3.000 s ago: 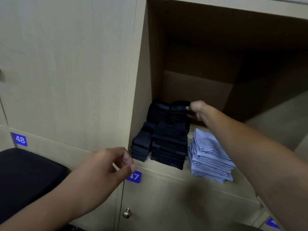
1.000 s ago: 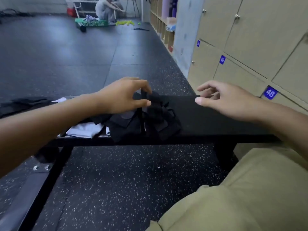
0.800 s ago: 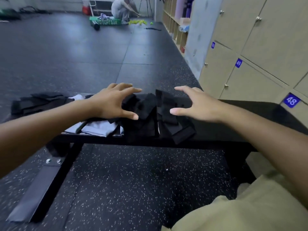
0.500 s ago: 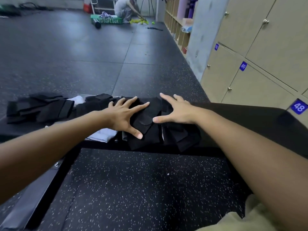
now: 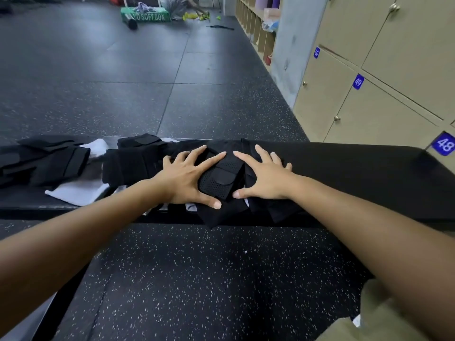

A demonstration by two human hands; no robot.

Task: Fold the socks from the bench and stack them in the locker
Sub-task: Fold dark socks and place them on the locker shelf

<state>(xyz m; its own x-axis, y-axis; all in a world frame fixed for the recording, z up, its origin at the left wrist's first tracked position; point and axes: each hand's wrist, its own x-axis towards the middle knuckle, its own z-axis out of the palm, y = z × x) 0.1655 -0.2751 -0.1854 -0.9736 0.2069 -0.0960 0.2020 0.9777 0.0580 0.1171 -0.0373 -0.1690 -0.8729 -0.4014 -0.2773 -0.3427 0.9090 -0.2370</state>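
Head view, items as seen:

1. Long black padded bench point(image 5: 357, 178), one, running across the frame.
2. Black mesh-textured sock point(image 5: 220, 179), one distinct piece, lying on the bench between the two hands, on top of a loose heap of other black socks whose number cannot be told.
3. Left hand point(image 5: 189, 179), fingers splayed wide, palm pressed flat on the heap; thumb tip rests on the sock's near edge.
4. Right hand point(image 5: 264, 177), likewise splayed and flat, touching the sock's right side. Neither hand pinches anything.
5. Second pile of black socks point(image 5: 41, 159), further left on the bench; count unclear.
6. White cloth pieces point(image 5: 78, 191), at least two, showing under the dark piles.
7. Beige wooden lockers point(image 5: 369, 77), right side, doors shut, with three blue number tags: 50, 49, 48 point(image 5: 444, 145).
8. Green lettered box point(image 5: 146, 14), one, on the far speckled floor.
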